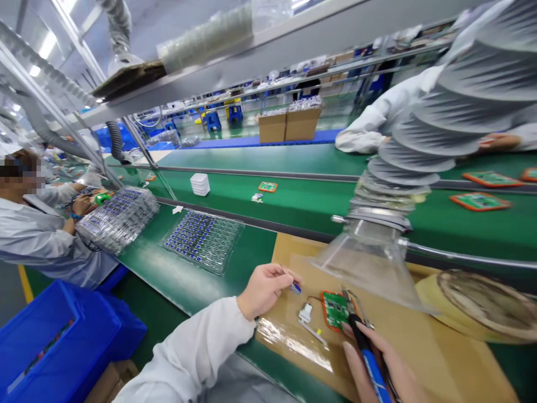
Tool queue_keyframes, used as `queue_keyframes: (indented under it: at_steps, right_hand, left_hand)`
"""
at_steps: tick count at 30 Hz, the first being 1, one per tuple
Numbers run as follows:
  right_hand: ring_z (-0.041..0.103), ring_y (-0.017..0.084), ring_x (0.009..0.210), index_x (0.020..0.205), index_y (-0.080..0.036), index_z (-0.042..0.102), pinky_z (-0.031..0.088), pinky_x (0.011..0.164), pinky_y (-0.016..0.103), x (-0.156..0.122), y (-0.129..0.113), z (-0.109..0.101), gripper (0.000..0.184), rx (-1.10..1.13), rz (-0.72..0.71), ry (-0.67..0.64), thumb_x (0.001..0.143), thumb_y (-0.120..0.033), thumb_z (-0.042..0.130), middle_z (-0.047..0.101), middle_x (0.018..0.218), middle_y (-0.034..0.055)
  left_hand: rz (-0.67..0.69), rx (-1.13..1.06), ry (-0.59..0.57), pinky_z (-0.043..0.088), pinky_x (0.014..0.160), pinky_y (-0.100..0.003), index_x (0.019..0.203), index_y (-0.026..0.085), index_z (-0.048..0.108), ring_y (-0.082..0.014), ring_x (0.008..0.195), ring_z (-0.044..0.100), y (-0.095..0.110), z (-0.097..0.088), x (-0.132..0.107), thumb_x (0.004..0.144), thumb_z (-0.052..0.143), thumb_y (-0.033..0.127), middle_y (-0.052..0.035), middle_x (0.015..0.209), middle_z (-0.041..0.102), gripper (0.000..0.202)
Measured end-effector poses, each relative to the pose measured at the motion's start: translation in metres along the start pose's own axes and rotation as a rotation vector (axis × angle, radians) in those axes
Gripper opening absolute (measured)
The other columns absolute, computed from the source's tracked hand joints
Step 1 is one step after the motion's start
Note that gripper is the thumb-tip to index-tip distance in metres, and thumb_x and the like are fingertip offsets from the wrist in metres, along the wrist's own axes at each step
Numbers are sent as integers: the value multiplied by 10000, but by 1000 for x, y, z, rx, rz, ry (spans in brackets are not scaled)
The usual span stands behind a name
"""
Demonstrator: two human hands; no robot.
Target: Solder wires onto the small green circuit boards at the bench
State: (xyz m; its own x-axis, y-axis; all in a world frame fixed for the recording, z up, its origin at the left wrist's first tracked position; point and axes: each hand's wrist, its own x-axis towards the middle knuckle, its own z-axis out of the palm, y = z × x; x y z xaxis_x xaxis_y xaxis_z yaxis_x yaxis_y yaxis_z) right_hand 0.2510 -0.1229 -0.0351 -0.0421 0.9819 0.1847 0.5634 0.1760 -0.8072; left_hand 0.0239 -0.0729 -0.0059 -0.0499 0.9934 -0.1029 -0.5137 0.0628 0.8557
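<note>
My left hand is closed in a pinch on a small blue component with thin leads, held just above the brown work mat. My right hand grips a soldering iron with a blue and black handle; its tip rests at the right edge of a green circuit board in an orange frame. A small white connector with a thin wire lies on the mat left of the board. A clear fume-extraction hood hangs right above the board.
A clear tray of blue parts and a stack of such trays lie to the left. A co-worker in white sits at far left. Blue bins stand below. Another person's sleeve reaches across the belt. A tape roll lies at right.
</note>
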Motion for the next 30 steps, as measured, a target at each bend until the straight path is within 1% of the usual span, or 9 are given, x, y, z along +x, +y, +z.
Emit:
queue_keyframes:
  at_steps: [1,3,6,9,14,18,21,25,30]
  right_hand:
    - [655,373,1164,1294,-293,592,507,1012,566,-1,-7,-1,460,79,21,13,924,-564,577,728,1187,88]
    - [688,326,1118,1270,-229,594,507,1027,510,-1,-15,-3,417,253,63,54,946,-491,602,739,1135,108]
    - [711,266,1071,1236,-234,608,538,1003,446,3,-18,-1,346,371,37,100,945,-414,655,753,1079,85]
    - [735,229,981,1180,-245,626,589,918,394,10,-20,3,310,472,-5,137,913,-377,713,759,1017,59]
    - [740,200,858,1119,-250,643,621,760,315,21,-27,5,314,582,86,177,860,-376,766,746,932,30]
    - [738,206,838,1036,-244,688,611,787,316,22,-23,1,316,517,153,183,810,-442,786,750,920,29]
    - [732,230,866,999,-241,713,594,820,329,20,-13,2,395,401,235,187,730,-507,828,746,963,33]
    - [715,249,910,994,-243,700,558,875,340,22,-9,4,462,443,278,206,665,-533,846,737,991,27]
    - [713,288,871,926,-235,703,555,859,400,25,-27,-3,511,393,392,209,571,-575,844,737,905,29]
  left_hand:
    - [-81,-32,-33,523,702,-276,678,118,596,-165,709,671,-2,7,-1,579,937,494,-77,775,699,518]
    - [-233,49,-130,512,643,-269,674,116,593,-153,627,648,-3,16,-5,560,944,515,-67,702,688,543]
    - [-316,316,-235,484,609,-240,706,100,653,-122,586,608,-3,25,-9,631,902,517,-64,675,692,492]
    - [-283,474,-283,473,619,-224,747,94,707,-112,602,596,-5,34,-11,721,835,468,-55,676,694,396]
    - [-169,680,-338,447,608,-213,769,101,746,-121,636,591,-9,46,-14,797,726,321,-60,709,705,223]
    - [-3,774,-364,439,599,-213,779,90,759,-115,622,560,-11,48,-18,818,689,281,-73,721,705,207]
    - [73,771,-393,450,608,-211,778,79,759,-117,633,566,-16,45,-18,813,692,267,-75,716,692,203]
    - [75,782,-412,452,603,-203,788,76,761,-114,642,568,-22,41,-13,786,723,258,-61,723,668,186]
    - [-9,748,-354,482,639,-206,833,72,783,-123,682,592,-23,44,-13,797,752,294,-72,762,694,228]
